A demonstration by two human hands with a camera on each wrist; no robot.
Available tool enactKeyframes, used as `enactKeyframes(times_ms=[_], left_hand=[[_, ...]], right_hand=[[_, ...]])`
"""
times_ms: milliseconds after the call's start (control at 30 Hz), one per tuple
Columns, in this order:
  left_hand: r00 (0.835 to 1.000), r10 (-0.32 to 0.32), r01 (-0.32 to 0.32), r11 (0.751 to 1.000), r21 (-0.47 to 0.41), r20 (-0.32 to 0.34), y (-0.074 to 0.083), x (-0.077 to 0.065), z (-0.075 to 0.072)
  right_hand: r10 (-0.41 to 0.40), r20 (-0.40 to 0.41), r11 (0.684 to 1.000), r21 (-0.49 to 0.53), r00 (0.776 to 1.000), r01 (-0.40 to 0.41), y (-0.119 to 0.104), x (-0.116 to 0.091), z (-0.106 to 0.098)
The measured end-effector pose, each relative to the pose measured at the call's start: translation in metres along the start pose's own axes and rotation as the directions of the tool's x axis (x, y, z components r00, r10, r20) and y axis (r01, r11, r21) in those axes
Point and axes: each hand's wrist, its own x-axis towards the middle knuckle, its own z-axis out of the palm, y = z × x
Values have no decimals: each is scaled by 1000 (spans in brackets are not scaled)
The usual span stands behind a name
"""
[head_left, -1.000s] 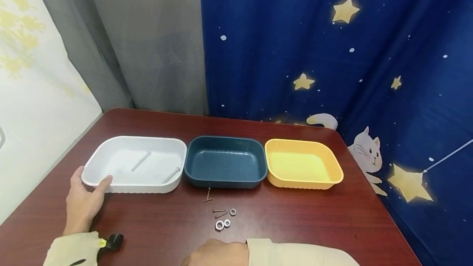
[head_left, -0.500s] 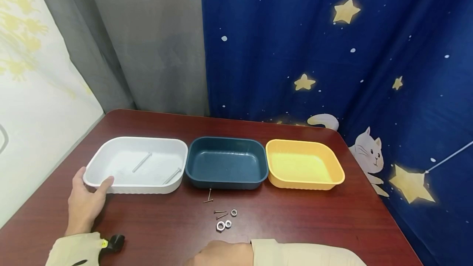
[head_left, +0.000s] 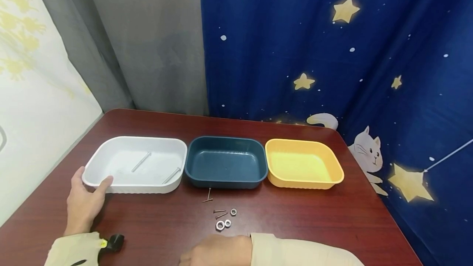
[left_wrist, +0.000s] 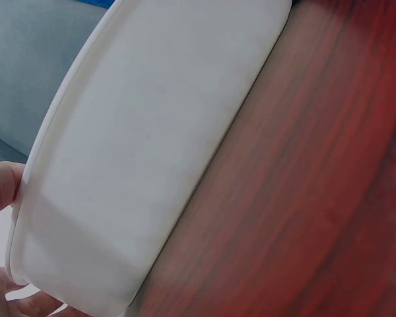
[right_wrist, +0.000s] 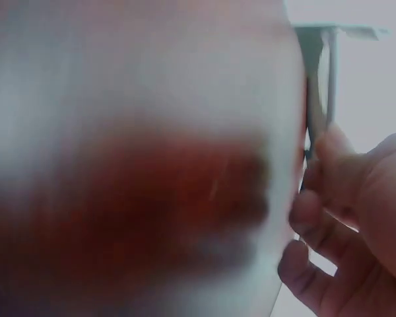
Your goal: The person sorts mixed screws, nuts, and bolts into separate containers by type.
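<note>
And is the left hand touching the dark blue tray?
No, the left hand grips the white tray at its near left corner.

Nothing you can read, operator, not one word or number across your three views! Closest you come is that small yellow tag (head_left: 104,243) at your left wrist, sitting between the left sleeve (head_left: 68,250) and the black device (head_left: 116,242); whatever is marked on it is too tiny to make out. And down on that same sleeve, a dark mark (head_left: 78,262) shows near the bottom edge of the head view; you can't tell whether it's lettering, a logo or just a spot.
</note>
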Motion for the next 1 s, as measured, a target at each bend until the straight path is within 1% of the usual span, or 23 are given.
enactKeyframes(times_ms=[33, 67, 100, 133, 233, 333, 400, 433, 467, 500, 567, 600, 633, 667, 700, 733, 767, 800, 833, 867, 900, 933, 1000], left_hand=[[1000, 0, 0, 1000, -1, -1, 0, 0, 0], [1000, 1, -1, 1000, -1, -2, 0, 0, 0], [1000, 2, -2, 1000, -2, -4, 0, 0, -1], [1000, 3, -3, 1000, -3, -5, 0, 0, -1], [1000, 6, -6, 1000, -3, -11, -1, -1, -1], [1000, 8, -8, 1000, -4, -11, -1, -1, -1], [1000, 8, -8, 1000, -5, -9, -1, -1, -1], [1000, 7, -7, 1000, -6, -8, -1, -1, -1], [1000, 6, -6, 1000, -7, -7, -1, -1, -1], [1000, 6, -6, 1000, -7, -7, -1, 0, -1], [1000, 4, -4, 1000, -7, -8, -1, 0, -1], [1000, 4, -4, 1000, -8, -9, -1, 0, -1], [1000, 4, -4, 1000, -7, -10, -1, 0, -1], [1000, 6, -6, 1000, -8, -10, -1, -1, -1], [1000, 8, -8, 1000, -8, -10, -1, -1, -1], [1000, 10, -10, 1000, -8, -10, 0, -1, -1], [1000, 13, -13, 1000, -9, -10, 0, -2, -1], [1000, 15, -15, 1000, -10, -11, 0, -2, -1], [1000, 17, -17, 1000, -12, -11, 0, -3, -1], [1000, 19, -19, 1000, -14, -11, 0, -3, 0], [1000, 20, -20, 1000, -14, -12, 0, -3, 0], [1000, 19, -19, 1000, -13, -13, 0, -3, 0], [1000, 14, -14, 1000, -11, -11, -3, -5, -1]], right_hand=[[-112, 53, 994, 0, 992, 112, 9, -1, -3], [57, 105, 990, -137, 993, -42, 6, -1, -4], [219, 104, 953, -238, 970, -189, 6, -2, -4], [272, 50, 937, -243, 961, -253, 10, -3, -4], [374, -89, 907, -170, 923, -384, 25, -4, -6], [477, -180, 874, 0, 860, -485, 36, -6, -10], [561, -195, 827, 166, 805, -537, 42, -6, -11], [605, -186, 787, 281, 774, -549, 44, -6, -11], [651, -169, 731, 404, 740, -550, 45, -5, -12], [690, -150, 663, 523, 708, -535, 47, -5, -12], [748, -105, 501, 736, 655, -455, 49, -3, -11], [768, -81, 415, 819, 635, -397, 51, -3, -11], [778, -50, 324, 886, 627, -331, 52, -2, -11], [779, -20, 244, 930, 626, -274, 53, -2, -11], [773, 13, 163, 962, 634, -219, 55, -2, -11], [760, 48, 84, 982, 648, -171, 57, -3, -12], [742, 81, 15, 991, 665, -136, 58, -3, -13], [721, 106, -41, 993, 685, -111, 60, -4, -13], [693, 128, -86, 992, 709, -96, 61, -5, -14], [666, 140, -108, 990, 733, -90, 63, -6, -15], [637, 143, -121, 989, 757, -85, 64, -7, -15], [611, 137, -121, 990, 780, -78, 65, -8, -15], [575, 118, -116, 991, 810, -62, 64, -8, -13]])
